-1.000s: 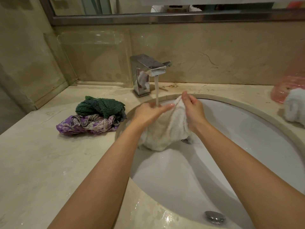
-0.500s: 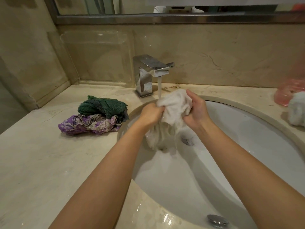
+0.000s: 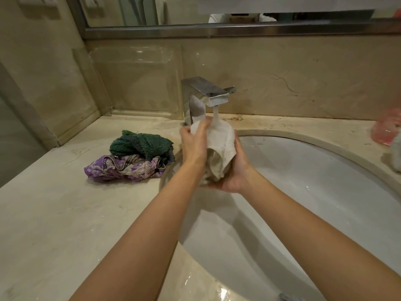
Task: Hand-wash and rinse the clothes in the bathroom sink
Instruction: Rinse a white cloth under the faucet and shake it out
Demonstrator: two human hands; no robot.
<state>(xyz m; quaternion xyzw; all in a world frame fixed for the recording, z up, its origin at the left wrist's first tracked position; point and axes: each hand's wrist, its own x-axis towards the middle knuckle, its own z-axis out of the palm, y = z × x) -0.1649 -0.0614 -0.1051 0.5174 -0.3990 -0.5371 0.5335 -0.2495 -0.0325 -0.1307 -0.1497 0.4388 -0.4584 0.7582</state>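
A white cloth (image 3: 219,146) is held bunched above the back of the sink basin (image 3: 314,192), right under the running stream from the chrome tap (image 3: 206,95). It is gripped on both sides: the left hand (image 3: 193,146) is curled over its upper left part, with the fingertips pinching the top by the stream, and the right hand (image 3: 235,170) is cupped beneath and along its right side, so that the grip of each hand is closed on the fabric. The cloth is judged to be soft and limp, heavier than when dry because it is soaked, and somewhat slippery if soap is in it; no fragility is expected. It is best taken in a full bunched handful, not by an edge, so that it can be squeezed and turned under the water without sagging out of the hands.

The basin is seen to hold no standing water and no other clothes; its surface looks wet. On the table to the left of the sink, a dark green towel (image 3: 141,145) is piled on a purple patterned garment (image 3: 123,168), both apparently waiting. At the far right edge a pink translucent container (image 3: 388,127) is partly seen; its contents cannot be told. Beside it a white fabric item (image 3: 396,153) is cut off by the frame.
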